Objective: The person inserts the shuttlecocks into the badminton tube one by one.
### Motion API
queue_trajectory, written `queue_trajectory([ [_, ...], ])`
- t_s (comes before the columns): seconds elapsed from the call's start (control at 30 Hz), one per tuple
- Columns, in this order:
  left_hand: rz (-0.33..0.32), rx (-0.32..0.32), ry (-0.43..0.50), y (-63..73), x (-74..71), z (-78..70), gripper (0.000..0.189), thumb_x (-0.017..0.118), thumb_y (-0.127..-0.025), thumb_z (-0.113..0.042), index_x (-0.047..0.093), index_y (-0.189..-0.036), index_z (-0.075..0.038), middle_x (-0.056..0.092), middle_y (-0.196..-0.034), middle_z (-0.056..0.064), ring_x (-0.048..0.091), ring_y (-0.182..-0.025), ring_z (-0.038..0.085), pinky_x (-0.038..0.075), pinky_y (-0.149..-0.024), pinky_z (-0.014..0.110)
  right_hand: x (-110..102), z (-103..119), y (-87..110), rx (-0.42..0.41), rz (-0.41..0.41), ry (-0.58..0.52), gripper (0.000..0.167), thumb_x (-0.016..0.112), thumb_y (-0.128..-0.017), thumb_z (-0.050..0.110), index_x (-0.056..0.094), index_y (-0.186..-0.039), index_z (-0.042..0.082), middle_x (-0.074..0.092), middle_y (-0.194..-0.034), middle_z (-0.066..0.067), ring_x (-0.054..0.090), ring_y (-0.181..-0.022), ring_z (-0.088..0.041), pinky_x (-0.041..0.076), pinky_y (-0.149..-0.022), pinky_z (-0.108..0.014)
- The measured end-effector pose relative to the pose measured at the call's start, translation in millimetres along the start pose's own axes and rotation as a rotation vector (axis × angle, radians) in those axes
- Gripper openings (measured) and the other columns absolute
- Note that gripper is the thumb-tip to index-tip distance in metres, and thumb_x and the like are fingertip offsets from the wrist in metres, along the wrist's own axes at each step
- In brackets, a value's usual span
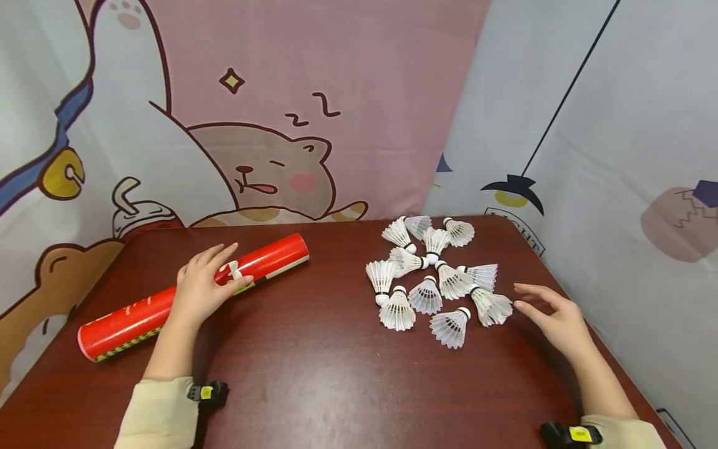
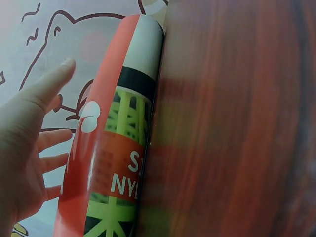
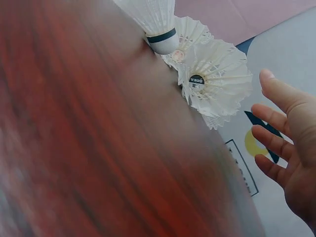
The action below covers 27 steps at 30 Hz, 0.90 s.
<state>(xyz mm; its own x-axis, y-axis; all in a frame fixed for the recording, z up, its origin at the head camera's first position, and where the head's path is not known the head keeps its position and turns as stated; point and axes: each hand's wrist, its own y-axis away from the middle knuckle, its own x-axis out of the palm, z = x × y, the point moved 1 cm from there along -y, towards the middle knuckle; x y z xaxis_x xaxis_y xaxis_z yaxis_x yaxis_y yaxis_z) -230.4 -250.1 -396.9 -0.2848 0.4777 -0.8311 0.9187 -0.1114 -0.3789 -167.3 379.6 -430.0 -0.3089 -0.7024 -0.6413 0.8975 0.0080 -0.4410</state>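
A red shuttlecock tube [image 1: 275,255] lies slantwise on the left of the table, its label and green pattern facing the left wrist view. Over its middle is my left hand [image 1: 201,284], thumb and fingers spread and not wrapped around it. Whether the fingertips touch the tube is hard to tell. Several white shuttlecocks [image 1: 398,312] lie loosely grouped right of centre, some on their sides and some overlapping. My right hand [image 1: 552,321] hovers just right of the nearest shuttlecock [image 1: 491,307], fingers loosely bent and holding nothing. In the right wrist view a gap separates the hand from the feathered skirts [image 3: 222,79].
The dark red-brown wooden table [image 1: 336,386] reaches back to a cartoon-printed cloth [image 1: 392,93]. Another cloth panel [image 1: 645,218] hangs along the right side. A black wrist camera [image 1: 213,394] sits on the left sleeve, with another [image 1: 561,434] on the right.
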Motion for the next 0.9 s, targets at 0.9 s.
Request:
queue_trajectory([
  [0.9,0.048,0.009,-0.087,2.9,13.0,9.5,0.070,0.082,-0.075,-0.031,0.054,-0.137,-0.015,0.050,-0.125,0.018,0.039,-0.112,0.041,0.022,-0.086,0.061,21,-16,2.8,0.087,-0.066,-0.020,0.015,0.076,-0.084,0.013,0.074,-0.096,0.004,0.067,-0.085,0.015,0.055,-0.079,0.005,0.040,-0.066,-0.012],
])
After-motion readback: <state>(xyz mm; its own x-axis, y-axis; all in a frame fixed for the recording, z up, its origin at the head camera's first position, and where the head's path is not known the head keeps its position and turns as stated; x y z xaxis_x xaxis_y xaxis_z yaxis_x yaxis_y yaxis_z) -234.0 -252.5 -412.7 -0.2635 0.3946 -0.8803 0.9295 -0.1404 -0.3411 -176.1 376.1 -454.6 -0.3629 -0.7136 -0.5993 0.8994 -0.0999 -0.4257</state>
